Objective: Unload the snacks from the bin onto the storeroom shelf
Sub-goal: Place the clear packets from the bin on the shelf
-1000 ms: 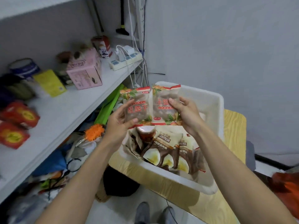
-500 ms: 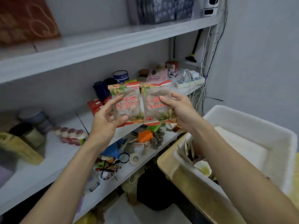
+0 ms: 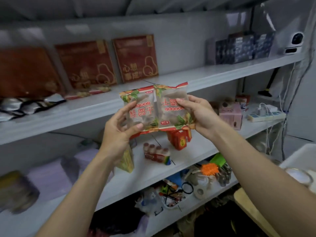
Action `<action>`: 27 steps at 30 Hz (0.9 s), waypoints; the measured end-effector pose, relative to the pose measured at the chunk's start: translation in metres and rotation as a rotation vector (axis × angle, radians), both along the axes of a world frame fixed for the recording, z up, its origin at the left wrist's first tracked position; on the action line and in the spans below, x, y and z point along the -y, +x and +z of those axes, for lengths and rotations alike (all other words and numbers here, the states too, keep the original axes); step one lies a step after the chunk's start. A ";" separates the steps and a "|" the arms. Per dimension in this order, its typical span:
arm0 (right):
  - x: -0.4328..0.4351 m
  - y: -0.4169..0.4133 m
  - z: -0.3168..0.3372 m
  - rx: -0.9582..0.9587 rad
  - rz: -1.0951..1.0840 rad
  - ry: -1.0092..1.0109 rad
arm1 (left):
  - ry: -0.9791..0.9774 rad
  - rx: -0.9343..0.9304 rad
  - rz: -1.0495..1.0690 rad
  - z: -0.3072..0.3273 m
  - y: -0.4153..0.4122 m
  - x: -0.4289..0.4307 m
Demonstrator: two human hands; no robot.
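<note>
My left hand [image 3: 119, 127] pinches the left dried-longan packet [image 3: 142, 108], thumb pressed on its lower front, and my right hand [image 3: 200, 115] curls round the right packet [image 3: 172, 106]. Both stand upright, edge to edge, in the air before the upper shelf [image 3: 213, 74]; the white bin [image 3: 301, 154] sits lower right

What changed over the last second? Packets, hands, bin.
The two snack packets went from above the bin up and left, now in front of the upper shelf edge. Unchanged: left hand and right hand grip them side by side; nothing released.
</note>
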State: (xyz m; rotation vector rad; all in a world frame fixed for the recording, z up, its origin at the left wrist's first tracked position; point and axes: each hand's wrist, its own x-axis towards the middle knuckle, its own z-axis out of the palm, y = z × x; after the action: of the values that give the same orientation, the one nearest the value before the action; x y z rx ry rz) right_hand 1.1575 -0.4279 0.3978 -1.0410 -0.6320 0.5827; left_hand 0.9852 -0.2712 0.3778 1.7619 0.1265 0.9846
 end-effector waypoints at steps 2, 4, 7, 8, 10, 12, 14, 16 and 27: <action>-0.015 -0.013 0.012 0.016 0.024 0.000 | -0.004 -0.008 0.035 0.010 -0.015 -0.015; -0.029 -0.023 0.021 0.029 0.051 0.001 | 0.000 0.011 0.066 0.018 -0.027 -0.025; -0.050 -0.033 0.034 0.053 0.095 0.003 | -0.022 0.079 0.073 0.030 -0.040 -0.036; -0.057 -0.035 0.038 0.057 0.112 0.010 | -0.031 0.094 0.077 0.034 -0.043 -0.040; -0.071 -0.038 0.046 0.070 0.137 0.023 | -0.019 0.106 0.112 0.041 -0.050 -0.050; -0.086 -0.038 0.052 0.090 0.162 0.030 | 0.000 0.116 0.150 0.047 -0.055 -0.061; -0.104 -0.038 0.058 0.103 0.192 0.037 | 0.003 0.120 0.175 0.052 -0.060 -0.073; -0.124 -0.037 0.064 0.100 0.227 0.047 | 0.018 0.127 0.207 0.057 -0.064 -0.085; -0.225 -0.017 0.083 0.126 0.311 0.029 | -0.009 0.113 0.379 0.070 -0.053 -0.159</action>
State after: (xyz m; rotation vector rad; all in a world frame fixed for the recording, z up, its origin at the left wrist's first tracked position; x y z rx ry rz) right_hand 1.1403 -0.2030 0.4809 -0.9633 -0.9203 0.7799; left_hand 0.9318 -0.1126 0.4479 1.7035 0.4037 1.3500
